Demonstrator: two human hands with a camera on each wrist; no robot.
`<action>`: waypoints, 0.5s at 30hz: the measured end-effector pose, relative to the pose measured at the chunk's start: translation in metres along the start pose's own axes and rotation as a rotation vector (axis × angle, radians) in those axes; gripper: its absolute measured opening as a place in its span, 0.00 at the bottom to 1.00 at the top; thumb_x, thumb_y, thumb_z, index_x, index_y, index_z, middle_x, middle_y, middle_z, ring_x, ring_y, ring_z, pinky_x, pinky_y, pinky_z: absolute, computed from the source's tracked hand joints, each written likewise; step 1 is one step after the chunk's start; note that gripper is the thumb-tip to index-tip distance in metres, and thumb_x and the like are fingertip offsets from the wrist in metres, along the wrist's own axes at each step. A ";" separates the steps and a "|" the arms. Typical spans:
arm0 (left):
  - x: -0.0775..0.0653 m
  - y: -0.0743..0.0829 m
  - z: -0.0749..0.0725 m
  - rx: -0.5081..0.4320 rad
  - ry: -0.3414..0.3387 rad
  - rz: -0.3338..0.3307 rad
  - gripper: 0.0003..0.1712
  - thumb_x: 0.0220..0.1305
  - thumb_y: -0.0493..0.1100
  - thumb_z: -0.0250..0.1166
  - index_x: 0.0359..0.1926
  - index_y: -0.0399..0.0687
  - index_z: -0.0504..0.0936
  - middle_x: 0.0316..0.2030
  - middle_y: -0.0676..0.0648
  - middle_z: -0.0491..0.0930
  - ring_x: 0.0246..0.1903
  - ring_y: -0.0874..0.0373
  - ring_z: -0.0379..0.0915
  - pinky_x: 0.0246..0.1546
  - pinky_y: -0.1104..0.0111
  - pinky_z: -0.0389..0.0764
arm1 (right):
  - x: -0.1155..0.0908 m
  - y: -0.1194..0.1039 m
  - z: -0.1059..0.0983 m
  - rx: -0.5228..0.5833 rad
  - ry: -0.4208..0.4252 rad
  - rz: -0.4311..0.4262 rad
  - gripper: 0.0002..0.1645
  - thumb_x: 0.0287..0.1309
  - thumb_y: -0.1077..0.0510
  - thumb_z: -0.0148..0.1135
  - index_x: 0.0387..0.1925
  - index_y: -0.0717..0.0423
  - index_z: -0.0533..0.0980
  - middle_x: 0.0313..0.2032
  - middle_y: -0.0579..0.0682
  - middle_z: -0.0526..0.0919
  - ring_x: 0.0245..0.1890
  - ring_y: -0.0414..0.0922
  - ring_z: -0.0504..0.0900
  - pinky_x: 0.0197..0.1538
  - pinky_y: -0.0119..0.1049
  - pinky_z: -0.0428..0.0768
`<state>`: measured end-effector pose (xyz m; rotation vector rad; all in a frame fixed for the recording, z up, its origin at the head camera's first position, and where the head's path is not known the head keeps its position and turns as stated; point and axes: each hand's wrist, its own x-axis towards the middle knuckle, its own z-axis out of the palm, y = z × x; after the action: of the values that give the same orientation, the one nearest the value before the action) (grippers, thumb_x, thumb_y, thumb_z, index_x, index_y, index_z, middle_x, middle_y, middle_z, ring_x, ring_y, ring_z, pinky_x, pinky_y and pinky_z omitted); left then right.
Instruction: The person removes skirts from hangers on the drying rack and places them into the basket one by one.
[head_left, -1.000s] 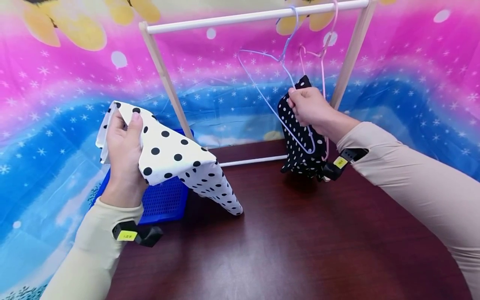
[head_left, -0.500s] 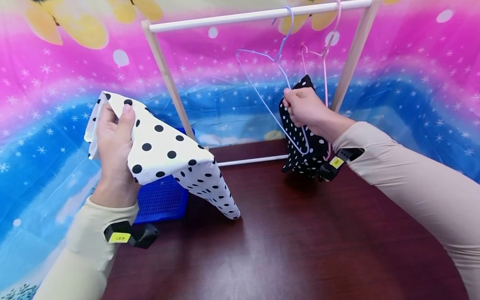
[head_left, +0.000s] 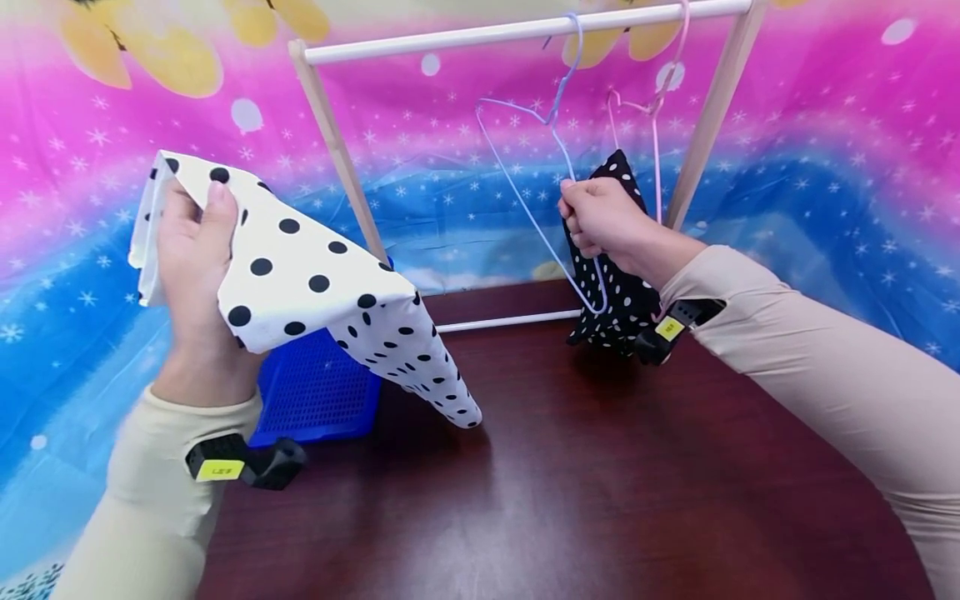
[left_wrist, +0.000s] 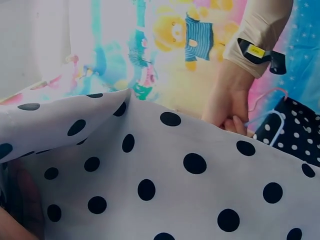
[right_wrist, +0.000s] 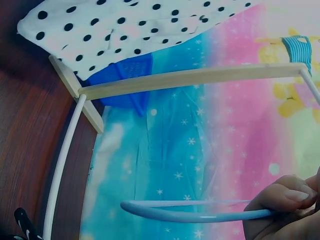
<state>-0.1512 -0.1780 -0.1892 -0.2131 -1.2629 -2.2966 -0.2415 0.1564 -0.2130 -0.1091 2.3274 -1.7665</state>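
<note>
My left hand (head_left: 198,250) grips a white cloth with black dots (head_left: 300,267), thumb on top and fingers inside its fold. The cloth slants down to the right, its lower end close over the table. My right hand (head_left: 611,218) pinches the side of a light blue wire hanger (head_left: 517,192), whose hook is over the rack's top bar. In the right wrist view, the fingers (right_wrist: 285,200) close round the blue hanger wire (right_wrist: 200,217). Behind that hand, a black cloth with white dots (head_left: 618,292) hangs on a pink hanger (head_left: 657,158).
A wooden rack with a white top bar (head_left: 450,40) and a low white rod (head_left: 510,322) stands on the dark red table (head_left: 570,483). Behind the white cloth sits a blue plastic basket (head_left: 322,408). A printed snowflake backdrop (head_left: 442,133) surrounds the table.
My left hand has moved left and up with the white cloth, drawing it out wider. The right hand has pulled the blue hanger's lower end slightly left.
</note>
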 end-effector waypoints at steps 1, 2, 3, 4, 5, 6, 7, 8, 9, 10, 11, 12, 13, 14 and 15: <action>0.001 0.002 0.001 -0.020 -0.002 -0.002 0.07 0.75 0.39 0.55 0.48 0.41 0.73 0.35 0.44 0.79 0.34 0.56 0.82 0.38 0.73 0.80 | 0.000 -0.001 0.000 -0.001 -0.002 0.005 0.26 0.80 0.43 0.33 0.33 0.59 0.64 0.13 0.39 0.56 0.13 0.36 0.54 0.21 0.30 0.55; 0.001 0.004 0.001 -0.034 -0.001 -0.006 0.07 0.75 0.39 0.55 0.49 0.41 0.73 0.36 0.44 0.79 0.35 0.56 0.82 0.39 0.72 0.80 | -0.001 -0.001 0.001 -0.006 -0.004 0.008 0.26 0.80 0.43 0.32 0.33 0.58 0.64 0.13 0.39 0.56 0.13 0.36 0.55 0.21 0.30 0.56; 0.002 0.006 0.002 -0.054 -0.002 -0.013 0.07 0.75 0.38 0.55 0.49 0.41 0.73 0.37 0.44 0.78 0.36 0.56 0.82 0.39 0.72 0.79 | -0.001 -0.002 0.001 -0.009 -0.006 0.011 0.26 0.80 0.42 0.32 0.33 0.58 0.64 0.13 0.39 0.56 0.13 0.37 0.55 0.21 0.31 0.57; 0.002 0.007 0.002 -0.068 -0.001 -0.012 0.07 0.75 0.38 0.54 0.49 0.40 0.73 0.37 0.43 0.78 0.36 0.55 0.81 0.39 0.72 0.79 | -0.001 -0.002 0.002 -0.010 -0.009 0.012 0.26 0.80 0.42 0.32 0.33 0.57 0.64 0.13 0.39 0.56 0.13 0.37 0.55 0.21 0.31 0.57; 0.003 0.008 0.002 -0.087 0.000 -0.012 0.07 0.75 0.38 0.54 0.50 0.40 0.73 0.38 0.43 0.78 0.37 0.55 0.81 0.39 0.72 0.79 | -0.001 -0.003 0.003 -0.012 -0.011 0.012 0.26 0.80 0.42 0.32 0.33 0.57 0.64 0.14 0.39 0.55 0.13 0.37 0.55 0.21 0.31 0.58; 0.004 0.010 0.002 -0.112 0.000 -0.017 0.07 0.75 0.37 0.54 0.50 0.40 0.73 0.38 0.42 0.78 0.37 0.54 0.81 0.39 0.71 0.79 | -0.001 -0.003 0.003 -0.016 -0.014 0.012 0.26 0.80 0.42 0.32 0.33 0.57 0.64 0.14 0.39 0.55 0.13 0.37 0.55 0.22 0.31 0.58; 0.005 0.011 0.002 -0.129 0.000 -0.015 0.07 0.75 0.37 0.54 0.50 0.40 0.73 0.39 0.42 0.78 0.38 0.54 0.81 0.39 0.71 0.79 | -0.001 -0.003 0.004 -0.021 -0.016 0.011 0.26 0.80 0.42 0.31 0.33 0.57 0.64 0.14 0.39 0.55 0.13 0.37 0.55 0.22 0.31 0.58; 0.005 0.013 0.002 -0.139 0.000 -0.013 0.06 0.75 0.37 0.53 0.49 0.40 0.72 0.39 0.42 0.77 0.37 0.53 0.81 0.39 0.70 0.79 | -0.001 -0.003 0.004 -0.027 -0.018 0.010 0.27 0.80 0.42 0.31 0.34 0.57 0.63 0.14 0.39 0.55 0.13 0.37 0.55 0.22 0.31 0.59; 0.006 0.014 0.002 -0.153 -0.002 -0.012 0.07 0.76 0.36 0.53 0.50 0.40 0.72 0.39 0.41 0.77 0.38 0.53 0.81 0.39 0.70 0.79 | -0.001 -0.003 0.004 -0.029 -0.018 0.010 0.27 0.80 0.42 0.31 0.34 0.57 0.63 0.14 0.39 0.55 0.13 0.37 0.55 0.22 0.31 0.59; 0.008 0.016 0.002 -0.166 0.002 -0.013 0.07 0.76 0.36 0.53 0.50 0.40 0.72 0.40 0.41 0.77 0.39 0.53 0.81 0.40 0.70 0.79 | -0.001 -0.003 0.005 -0.031 -0.018 0.010 0.27 0.80 0.42 0.31 0.34 0.57 0.63 0.14 0.39 0.54 0.13 0.37 0.55 0.23 0.31 0.59; 0.009 0.018 0.001 -0.166 0.003 -0.011 0.07 0.76 0.37 0.53 0.51 0.40 0.72 0.40 0.41 0.77 0.40 0.52 0.81 0.41 0.69 0.80 | -0.001 -0.003 0.005 -0.033 -0.017 0.011 0.27 0.80 0.42 0.31 0.34 0.57 0.63 0.14 0.39 0.54 0.13 0.37 0.55 0.23 0.31 0.59; 0.011 0.020 0.000 -0.167 0.013 -0.023 0.09 0.76 0.37 0.53 0.52 0.41 0.73 0.42 0.42 0.78 0.43 0.53 0.81 0.43 0.70 0.80 | -0.001 -0.003 0.005 -0.033 -0.019 0.010 0.27 0.80 0.42 0.31 0.34 0.57 0.63 0.14 0.39 0.54 0.13 0.37 0.55 0.23 0.31 0.59; 0.012 0.022 0.000 -0.175 0.019 -0.025 0.09 0.76 0.37 0.52 0.53 0.41 0.73 0.44 0.42 0.78 0.45 0.53 0.81 0.46 0.70 0.79 | -0.001 -0.003 0.005 -0.034 -0.022 0.009 0.27 0.80 0.41 0.31 0.34 0.57 0.63 0.14 0.39 0.54 0.13 0.37 0.55 0.23 0.31 0.60; 0.014 0.025 -0.001 -0.167 0.039 -0.038 0.10 0.76 0.38 0.52 0.53 0.43 0.75 0.44 0.43 0.79 0.46 0.54 0.81 0.47 0.70 0.79 | -0.001 -0.003 0.005 -0.033 -0.025 0.007 0.26 0.80 0.41 0.31 0.34 0.57 0.63 0.14 0.39 0.54 0.13 0.37 0.55 0.23 0.32 0.60; 0.016 0.027 -0.002 -0.174 0.050 -0.044 0.12 0.76 0.38 0.52 0.55 0.44 0.75 0.46 0.43 0.80 0.48 0.55 0.81 0.50 0.70 0.78 | -0.001 -0.003 0.005 -0.032 -0.027 0.006 0.26 0.80 0.41 0.31 0.34 0.57 0.63 0.14 0.39 0.54 0.13 0.37 0.55 0.23 0.31 0.60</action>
<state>-0.1509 -0.1973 -0.1642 -0.1887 -1.0541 -2.4349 -0.2400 0.1505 -0.2110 -0.1309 2.3349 -1.7150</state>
